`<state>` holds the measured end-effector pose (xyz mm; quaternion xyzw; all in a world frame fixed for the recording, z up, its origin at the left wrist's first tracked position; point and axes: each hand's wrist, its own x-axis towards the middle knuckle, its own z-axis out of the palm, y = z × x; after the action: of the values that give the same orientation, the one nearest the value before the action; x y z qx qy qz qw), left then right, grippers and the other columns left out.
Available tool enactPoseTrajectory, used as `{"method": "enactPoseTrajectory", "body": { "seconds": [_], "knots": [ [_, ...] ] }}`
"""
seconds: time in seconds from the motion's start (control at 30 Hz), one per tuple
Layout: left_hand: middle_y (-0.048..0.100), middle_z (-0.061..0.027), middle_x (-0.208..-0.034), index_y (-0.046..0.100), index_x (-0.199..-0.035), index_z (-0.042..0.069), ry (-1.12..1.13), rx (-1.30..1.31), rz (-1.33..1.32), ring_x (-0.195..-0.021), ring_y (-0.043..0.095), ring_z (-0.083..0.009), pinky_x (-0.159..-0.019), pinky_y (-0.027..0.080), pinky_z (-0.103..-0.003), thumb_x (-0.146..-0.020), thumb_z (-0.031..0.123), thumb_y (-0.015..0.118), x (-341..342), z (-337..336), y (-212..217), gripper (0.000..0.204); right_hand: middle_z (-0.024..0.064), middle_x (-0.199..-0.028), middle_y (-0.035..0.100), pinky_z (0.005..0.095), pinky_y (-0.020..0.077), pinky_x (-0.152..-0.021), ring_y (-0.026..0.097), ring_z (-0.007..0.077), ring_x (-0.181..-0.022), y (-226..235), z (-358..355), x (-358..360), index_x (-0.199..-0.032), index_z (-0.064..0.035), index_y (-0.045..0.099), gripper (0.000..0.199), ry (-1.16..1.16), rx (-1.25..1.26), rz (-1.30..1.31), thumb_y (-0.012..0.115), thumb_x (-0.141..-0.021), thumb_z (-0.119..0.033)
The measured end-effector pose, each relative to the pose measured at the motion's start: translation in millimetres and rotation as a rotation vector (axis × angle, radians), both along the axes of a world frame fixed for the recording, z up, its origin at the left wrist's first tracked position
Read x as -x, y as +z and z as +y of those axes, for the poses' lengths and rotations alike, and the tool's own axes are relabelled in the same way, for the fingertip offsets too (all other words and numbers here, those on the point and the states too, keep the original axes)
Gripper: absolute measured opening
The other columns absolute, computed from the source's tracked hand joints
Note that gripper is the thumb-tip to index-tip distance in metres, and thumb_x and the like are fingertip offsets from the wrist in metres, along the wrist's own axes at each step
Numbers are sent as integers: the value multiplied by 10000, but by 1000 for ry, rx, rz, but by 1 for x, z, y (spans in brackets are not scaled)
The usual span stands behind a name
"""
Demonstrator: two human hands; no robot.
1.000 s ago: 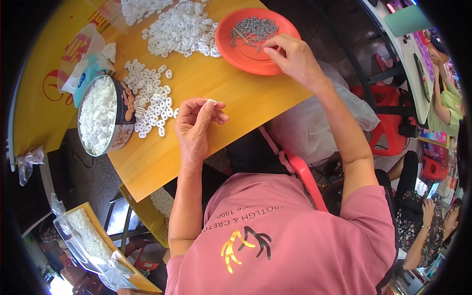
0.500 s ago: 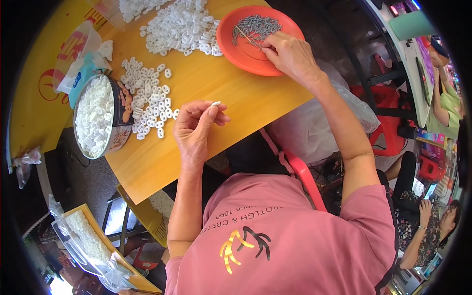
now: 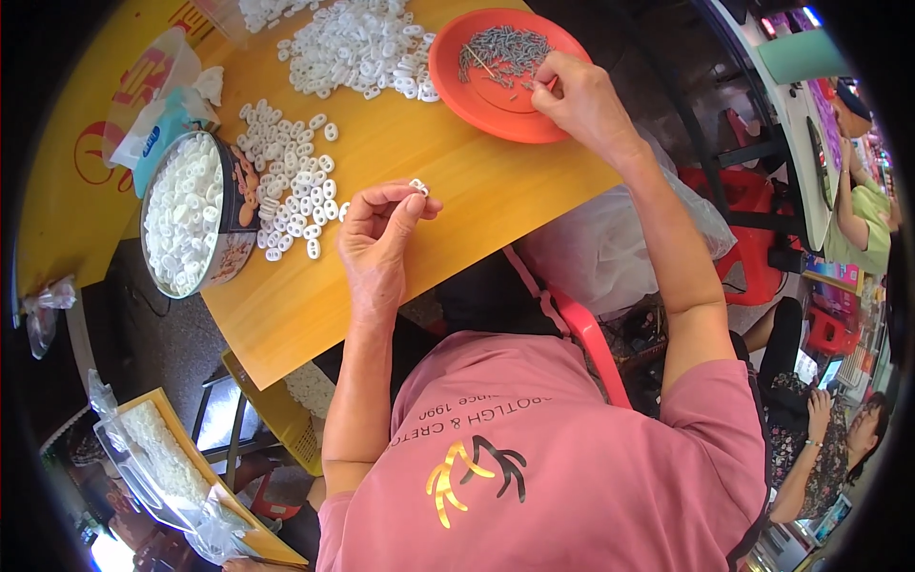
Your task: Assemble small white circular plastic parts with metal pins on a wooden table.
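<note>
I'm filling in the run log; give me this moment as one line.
left hand: pinches white ring | right hand: in orange plate, at grey pins | loose rings on table

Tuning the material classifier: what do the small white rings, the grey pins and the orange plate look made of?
White rings: likely moulded plastic, opaque, uniform, slightly glossy.
Grey pins: probably metal, thin, dull grey with faint glints.
Orange plate: seemingly plastic, a smooth, evenly coloured shallow dish with soft sheen.
</note>
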<state>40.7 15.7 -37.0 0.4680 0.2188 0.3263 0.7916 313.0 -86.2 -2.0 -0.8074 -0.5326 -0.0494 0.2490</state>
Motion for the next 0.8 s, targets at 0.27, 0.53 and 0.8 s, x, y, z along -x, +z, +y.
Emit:
{"method": "enactPoseTrajectory", "body": {
  "seconds": [0.27,0.53,0.8],
  "knots": [
    [623,-67,-930,583,-1165,-24,18,122,10,-842,614,-137,-784,496,-264,-909,42,654,0,-1,8,274,33,-876,656,223,510,-686,614,72,-739,8,-2,38,-1087,24,651,216,68,-197,781,619,-903,-83],
    [635,-62,-937,617,-1075,-2,-107,308,-120,-828,611,-147,-781,499,-278,-925,81,653,10,0,15,176,38,-893,668,196,500,-669,610,69,-711,15,7,116,-1086,38,656,205,334,-242,1295,644,-929,-93],
    [640,-73,-925,612,-1049,-4,-53,286,-110,-812,610,-151,-752,506,-276,-919,78,661,21,-2,18,162,45,-874,671,206,502,-647,598,70,-696,16,15,148,-1025,36,650,162,363,-270,1285,647,-931,-96]
  ]
}}
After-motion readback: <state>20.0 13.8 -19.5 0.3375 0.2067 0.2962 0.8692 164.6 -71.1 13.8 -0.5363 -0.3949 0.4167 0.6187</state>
